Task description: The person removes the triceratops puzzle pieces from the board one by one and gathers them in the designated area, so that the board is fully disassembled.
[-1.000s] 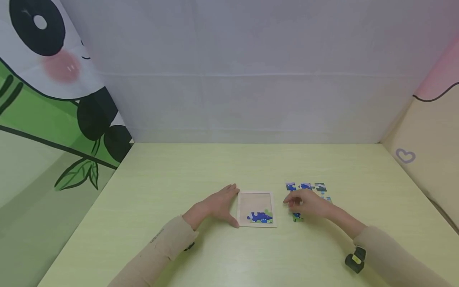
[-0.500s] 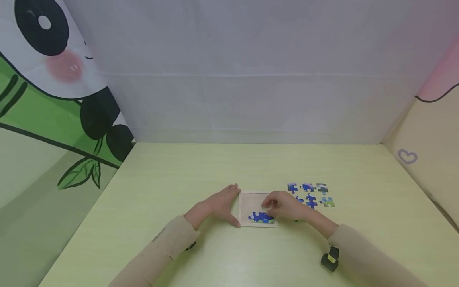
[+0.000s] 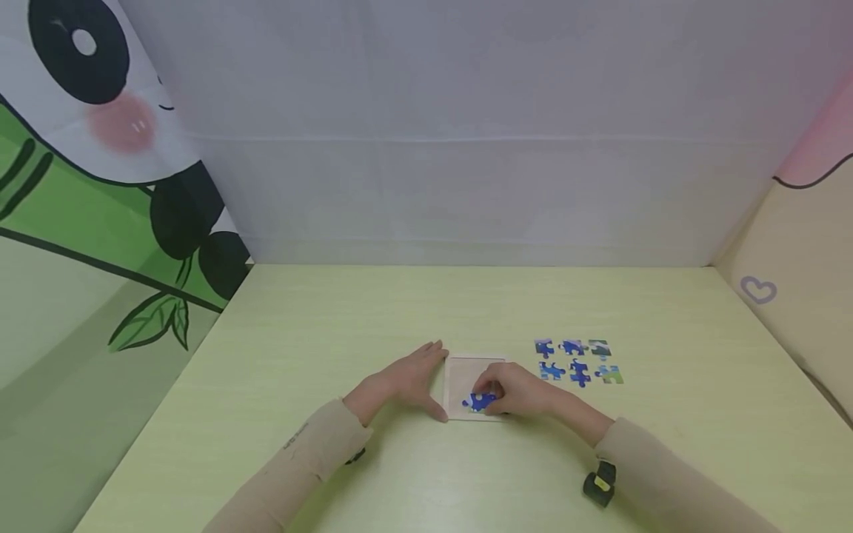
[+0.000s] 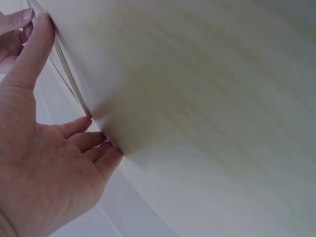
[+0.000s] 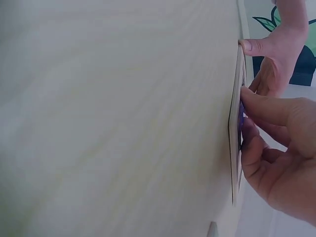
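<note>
My left hand [image 3: 412, 379] is spread along the left side of a shallow wooden puzzle frame [image 3: 452, 385], with thumb and fingertips touching its edge. Low inside the frame lie blue dinosaur jigsaw pieces [image 3: 477, 402], a tab pointing left. Over the frame's lower right, my right hand [image 3: 523, 389] pinches a jigsaw piece between curled fingers and thumb, covering most of it. In the right wrist view, the thumb and fingertips [image 5: 249, 131] meet at a blue-purple piece [image 5: 241, 118] close against the frame.
Several loose jigsaw pieces [image 3: 580, 372] lie in two rows to the right of the frame, beyond the right forearm. The pale wooden table [image 3: 333, 318] ends at a grey cloth backdrop [image 3: 426, 185]. A printed panda panel [image 3: 180, 215] stands at the left.
My right hand has moved left from the loose pieces onto the frame, then lower toward the pieces inside it. The left hand has stayed at the frame's left side.
</note>
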{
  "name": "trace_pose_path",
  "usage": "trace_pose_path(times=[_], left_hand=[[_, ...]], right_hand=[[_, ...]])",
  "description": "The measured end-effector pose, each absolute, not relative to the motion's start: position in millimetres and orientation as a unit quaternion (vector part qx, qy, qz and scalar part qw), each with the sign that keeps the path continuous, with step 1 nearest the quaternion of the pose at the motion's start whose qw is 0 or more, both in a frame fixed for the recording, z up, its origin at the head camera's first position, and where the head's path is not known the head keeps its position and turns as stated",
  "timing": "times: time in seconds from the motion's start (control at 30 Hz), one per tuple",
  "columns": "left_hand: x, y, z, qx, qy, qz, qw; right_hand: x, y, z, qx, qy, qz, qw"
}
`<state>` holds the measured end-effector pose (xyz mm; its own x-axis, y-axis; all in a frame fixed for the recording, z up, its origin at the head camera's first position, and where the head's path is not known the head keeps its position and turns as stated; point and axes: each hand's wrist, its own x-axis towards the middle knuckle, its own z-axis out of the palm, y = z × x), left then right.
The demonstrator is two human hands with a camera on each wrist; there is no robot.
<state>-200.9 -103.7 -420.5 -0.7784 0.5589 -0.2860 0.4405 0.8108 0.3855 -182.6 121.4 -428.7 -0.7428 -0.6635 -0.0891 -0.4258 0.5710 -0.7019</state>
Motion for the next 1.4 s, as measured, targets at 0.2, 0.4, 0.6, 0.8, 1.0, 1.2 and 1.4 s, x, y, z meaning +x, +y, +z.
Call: trace_pose_path(times=[0.2,0.4,0.6,0.8,1.0,1.2,1.4], left_hand=[[-202.1,-103.0,-419.3,0.271,0.93,0.154,0.194],[-201.7,-102.5,-417.1,0.269,0.93,0.157,0.195],[-203.1,-101.9,-417.3,0.268,0.931,0.155,0.194],[-201.8,-101.2,-417.4,0.258,0.932,0.162,0.197],[-199.7,-101.4,-420.7,0.256,0.932,0.163,0.198],[-198.6,-102.5,-424.5,0.26,0.932,0.161,0.195],[-198.9,-102.4,-423.4,0.258,0.934,0.155,0.194]], right_hand=[[-182.7,119.0,-424.5,-0.303,0.874,-0.334,0.182],[-182.8,117.4,-422.0,-0.3,0.877,-0.33,0.181],[-182.4,116.4,-420.4,-0.308,0.875,-0.334,0.168],[-181.6,115.8,-420.1,-0.322,0.872,-0.337,0.153],[-180.0,116.0,-422.9,-0.335,0.861,-0.351,0.153],[-176.7,116.0,-423.6,-0.345,0.852,-0.359,0.159],[-177.0,116.1,-423.0,-0.347,0.856,-0.353,0.15]])
